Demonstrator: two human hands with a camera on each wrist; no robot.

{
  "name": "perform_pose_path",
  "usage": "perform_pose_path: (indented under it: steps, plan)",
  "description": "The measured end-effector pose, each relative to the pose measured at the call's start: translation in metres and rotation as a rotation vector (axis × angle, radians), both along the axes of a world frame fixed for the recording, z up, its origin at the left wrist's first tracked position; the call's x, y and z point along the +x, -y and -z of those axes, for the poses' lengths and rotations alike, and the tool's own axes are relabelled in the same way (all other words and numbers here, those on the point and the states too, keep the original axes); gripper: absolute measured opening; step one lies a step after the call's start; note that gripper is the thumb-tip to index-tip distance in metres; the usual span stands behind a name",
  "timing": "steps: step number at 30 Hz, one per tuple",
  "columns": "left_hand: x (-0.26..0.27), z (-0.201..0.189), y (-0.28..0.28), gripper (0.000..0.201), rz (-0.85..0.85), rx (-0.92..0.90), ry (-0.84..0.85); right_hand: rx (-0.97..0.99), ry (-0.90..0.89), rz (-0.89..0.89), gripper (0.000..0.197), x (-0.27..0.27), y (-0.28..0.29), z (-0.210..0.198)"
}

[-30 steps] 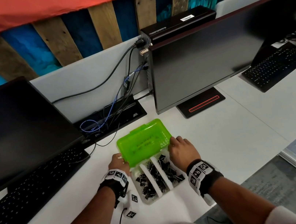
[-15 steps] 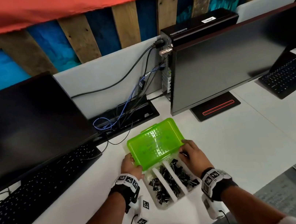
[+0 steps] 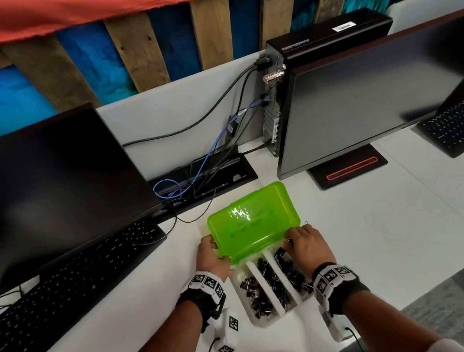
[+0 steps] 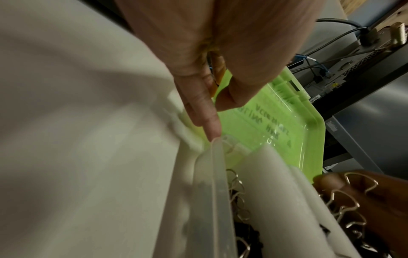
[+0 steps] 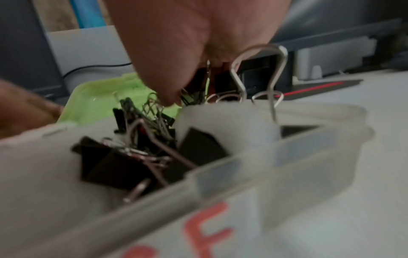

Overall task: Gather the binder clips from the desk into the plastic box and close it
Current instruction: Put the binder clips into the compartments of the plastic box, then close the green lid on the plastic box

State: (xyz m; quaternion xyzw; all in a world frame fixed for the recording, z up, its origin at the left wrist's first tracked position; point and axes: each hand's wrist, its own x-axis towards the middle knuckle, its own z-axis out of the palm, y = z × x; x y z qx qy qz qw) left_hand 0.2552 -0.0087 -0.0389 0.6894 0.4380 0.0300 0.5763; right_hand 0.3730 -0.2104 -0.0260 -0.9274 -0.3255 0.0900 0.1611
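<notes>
A clear plastic box (image 3: 266, 323) lies on the white desk, its three compartments full of black binder clips (image 3: 271, 284). Its green lid (image 3: 254, 220) stands half raised over the far end. My left hand (image 3: 211, 257) pinches the lid's left edge; in the left wrist view the thumb and forefinger of this hand (image 4: 218, 120) lie either side of the lid (image 4: 276, 125), above the box wall (image 4: 218, 200). My right hand (image 3: 304, 243) curls down at the lid's right corner, into the right compartment. In the right wrist view that hand (image 5: 194, 92) pinches a binder clip (image 5: 198, 78) above the heap (image 5: 123, 165).
A keyboard (image 3: 70, 290) and monitor (image 3: 45, 185) stand to the left. A second monitor (image 3: 379, 99) on its base (image 3: 347, 169) is behind the box on the right. A cable tray (image 3: 204, 177) lies just behind the lid. The desk's front edge runs close on the right.
The lid has tipped further down over the box. My right hand slid from the lid's right edge to its near corner and into the clips. The left hand kept its grip.
</notes>
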Motion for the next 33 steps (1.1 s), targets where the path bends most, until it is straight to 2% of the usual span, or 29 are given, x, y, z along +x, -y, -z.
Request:
perform_pose_path:
  steps: [3,5,9,11,14,15,16,19,24,27,29,33]
  plan:
    - [-0.003,-0.002,0.000,0.050,0.006,0.019,0.003,0.146,-0.161,0.063,0.040,-0.005,0.002,-0.007]
    - [-0.002,-0.006,0.001,0.050,0.017,0.019,0.022,0.157,-0.185,-0.023,0.043,-0.008,0.007,-0.011]
    - [0.001,-0.016,0.001,0.048,0.037,0.046,0.036,0.136,0.034,-0.078,0.044,-0.013,0.022,-0.019]
    - [0.003,-0.019,-0.001,0.047,0.048,0.084,0.031,0.189,0.081,0.040,0.051,-0.011,0.031,-0.019]
    - [0.004,-0.026,-0.001,0.046,0.078,0.139,0.062,0.322,-0.239,0.308,0.067,-0.001,0.038,-0.014]
    - [0.004,-0.030,0.000,0.047,0.093,0.146,0.082,0.313,-0.307,0.311,0.065,0.000,0.039,-0.010]
    - [0.004,-0.034,0.001,0.048,0.111,0.146,0.110,0.273,-0.303,0.255,0.059,0.000,0.040,-0.006]
    - [0.000,-0.042,0.005,0.049,0.164,0.145,0.221,0.198,-0.210,0.092,0.038,-0.008,0.043,0.004]
    - [-0.015,-0.045,0.015,0.055,0.266,0.126,0.323,0.245,-0.211,-0.013,0.039,-0.015,0.048,0.004]
    - [-0.021,-0.045,0.018,0.058,0.268,0.097,0.342,0.214,-0.092,-0.062,0.033,-0.011,0.049,0.001]
    - [-0.023,-0.047,0.020,0.052,0.265,0.107,0.331,0.167,-0.052,-0.058,0.032,-0.012,0.048,-0.006]
    - [-0.024,-0.053,0.022,0.041,0.270,0.172,0.355,0.141,-0.186,0.052,0.049,-0.016,0.039,-0.017]
